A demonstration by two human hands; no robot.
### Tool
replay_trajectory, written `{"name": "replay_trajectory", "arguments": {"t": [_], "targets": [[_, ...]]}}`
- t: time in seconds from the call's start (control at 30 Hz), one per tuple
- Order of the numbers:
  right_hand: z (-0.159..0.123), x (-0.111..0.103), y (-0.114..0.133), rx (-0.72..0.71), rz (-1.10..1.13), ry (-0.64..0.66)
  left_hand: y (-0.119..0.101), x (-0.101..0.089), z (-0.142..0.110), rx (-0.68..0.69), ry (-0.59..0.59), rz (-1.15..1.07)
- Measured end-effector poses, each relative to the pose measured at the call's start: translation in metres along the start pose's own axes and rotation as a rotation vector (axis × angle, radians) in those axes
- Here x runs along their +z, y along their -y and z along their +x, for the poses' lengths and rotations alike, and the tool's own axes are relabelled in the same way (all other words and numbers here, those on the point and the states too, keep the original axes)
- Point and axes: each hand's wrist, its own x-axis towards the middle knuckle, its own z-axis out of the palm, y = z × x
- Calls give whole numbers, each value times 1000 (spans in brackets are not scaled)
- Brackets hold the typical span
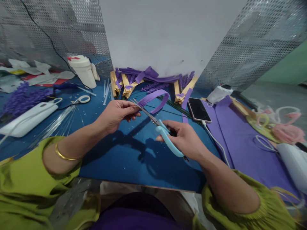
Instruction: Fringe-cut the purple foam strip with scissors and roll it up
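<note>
My left hand (121, 115) pinches one end of a purple paper strip (163, 99), which curls up and round to the right above the blue table (134, 166). My right hand (183, 137) grips scissors (171, 145) with light blue handles. Their blades point up and left, spread slightly apart, and reach the strip's end at my left fingertips. Whether the blades touch the paper I cannot tell. Behind the strip lie green stems (175, 107) and small lavender bouquets wrapped in tan paper (127, 86).
A phone (199, 110) with a white cable lies right, beside purple sheets (244, 140). A white hot glue gun (82, 70) stands back left. Further left are purple flowers (21, 99), a white power strip (31, 118) and clear thin strands (59, 121). A white board (168, 35) rises behind.
</note>
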Motion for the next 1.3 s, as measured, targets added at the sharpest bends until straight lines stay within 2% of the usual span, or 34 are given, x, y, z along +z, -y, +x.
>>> {"name": "replay_trajectory", "arguments": {"t": [0.4, 0.67, 1.03, 1.3], "targets": [[0, 0, -5, -10, 71, 30, 0, 1, 1, -15, 3, -11], [1, 0, -8, -37, 41, 38, 0, -1, 1, -24, 8, -16], [3, -1, -4, 11, 31, -1, 3, -4, 4, -28, 10, -35], [2, -1, -1, 2, -45, -8, 2, -2, 3, 18, -1, -37]]}}
